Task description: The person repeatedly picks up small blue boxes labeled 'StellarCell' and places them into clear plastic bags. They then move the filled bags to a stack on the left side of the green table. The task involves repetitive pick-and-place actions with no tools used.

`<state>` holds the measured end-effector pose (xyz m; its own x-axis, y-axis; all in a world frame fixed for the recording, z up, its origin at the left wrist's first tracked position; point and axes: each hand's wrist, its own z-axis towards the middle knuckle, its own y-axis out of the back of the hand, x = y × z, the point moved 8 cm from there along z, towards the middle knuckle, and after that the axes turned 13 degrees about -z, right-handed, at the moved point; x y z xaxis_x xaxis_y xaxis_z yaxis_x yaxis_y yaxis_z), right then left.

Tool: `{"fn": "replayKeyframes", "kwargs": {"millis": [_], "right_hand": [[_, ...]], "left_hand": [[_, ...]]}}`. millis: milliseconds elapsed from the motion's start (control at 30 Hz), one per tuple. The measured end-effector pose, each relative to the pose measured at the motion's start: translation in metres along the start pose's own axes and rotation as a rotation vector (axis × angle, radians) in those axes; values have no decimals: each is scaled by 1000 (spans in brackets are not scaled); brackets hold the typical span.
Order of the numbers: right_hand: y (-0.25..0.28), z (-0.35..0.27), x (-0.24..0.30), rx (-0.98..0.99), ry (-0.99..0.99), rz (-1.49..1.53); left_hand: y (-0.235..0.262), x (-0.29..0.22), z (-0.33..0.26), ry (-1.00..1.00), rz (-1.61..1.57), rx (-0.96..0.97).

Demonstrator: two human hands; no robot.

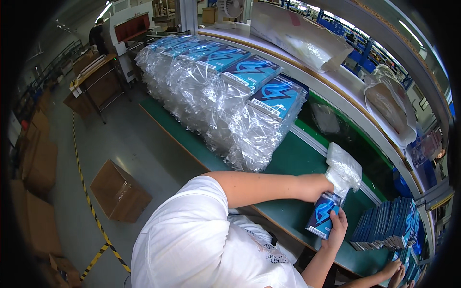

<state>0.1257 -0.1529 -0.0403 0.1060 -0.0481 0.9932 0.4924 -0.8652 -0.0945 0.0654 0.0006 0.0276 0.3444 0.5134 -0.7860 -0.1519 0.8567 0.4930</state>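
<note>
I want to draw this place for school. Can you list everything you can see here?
Blue box: one, blue, held in both hands, partly in a clear bag.
Clear bag: one, see-through, over the box's top.
Bagged boxes: many, blue in clear plastic, in a row on the green table.
Green table: one, green, long, running ahead.
Unbagged boxes: a stack on edge, blue, at the table's right end.
White shelf: one, above the table, with plastic-wrapped bundles.
Cardboard box: one, brown, on the floor at left.
Another person's hands: lower right.
Left hand: gripping bag and box top.
Right hand: holding the box's lower end.
</note>
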Motion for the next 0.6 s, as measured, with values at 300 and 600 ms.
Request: {"fn": "replayKeyframes", "kwargs": {"millis": [300, 600], "right_hand": [[-4, -33, 32, -174, 230, -36], [-34, -47, 73, 104, 356, -392]], "left_hand": [[-25, 4, -24, 309, -996, -343], [-14, 0, -22, 270, -1410, -402]]}}
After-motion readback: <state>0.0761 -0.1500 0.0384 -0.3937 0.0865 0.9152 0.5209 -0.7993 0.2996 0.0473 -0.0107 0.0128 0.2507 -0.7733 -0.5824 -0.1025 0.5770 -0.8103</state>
